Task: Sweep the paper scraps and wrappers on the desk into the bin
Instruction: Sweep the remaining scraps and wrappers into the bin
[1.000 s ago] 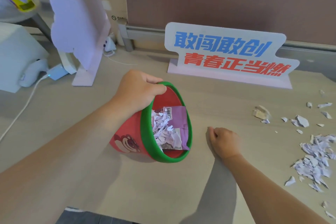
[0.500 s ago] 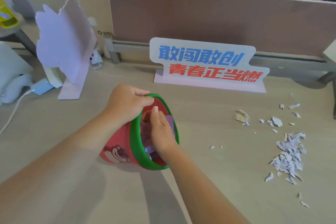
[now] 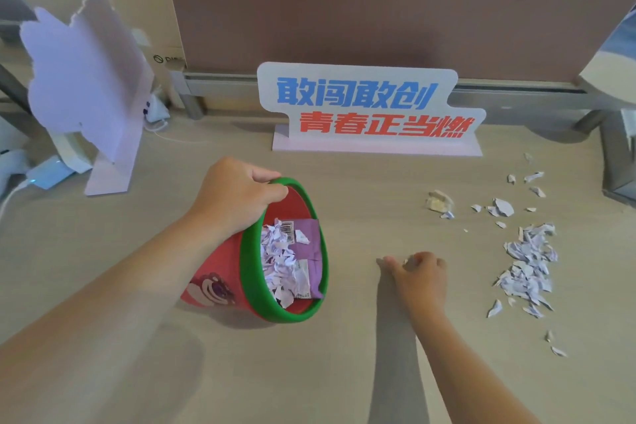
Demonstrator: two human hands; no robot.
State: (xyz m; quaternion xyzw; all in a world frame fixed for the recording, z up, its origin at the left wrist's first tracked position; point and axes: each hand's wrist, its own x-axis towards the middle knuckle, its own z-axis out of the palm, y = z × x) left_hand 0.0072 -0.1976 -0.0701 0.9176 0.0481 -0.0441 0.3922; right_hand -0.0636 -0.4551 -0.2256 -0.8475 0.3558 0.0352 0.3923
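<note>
While the table (image 3: pixel 344 372) is seen from above, a slogan sign (image 3: pixel 370 108) is stood at twelve o'clock. A red bin (image 3: pixel 220 272) with a green rim is tipped on its side at the centre, mouth turned toward three o'clock, and is gripped at the rim by the left hand (image 3: pixel 237 193). Shredded paper and a purple wrapper (image 3: pixel 309 237) are held inside. The right hand (image 3: pixel 418 275) is curled loosely on the table; whether anything is held cannot be told. Paper scraps (image 3: pixel 528 262) are scattered at three o'clock.
</note>
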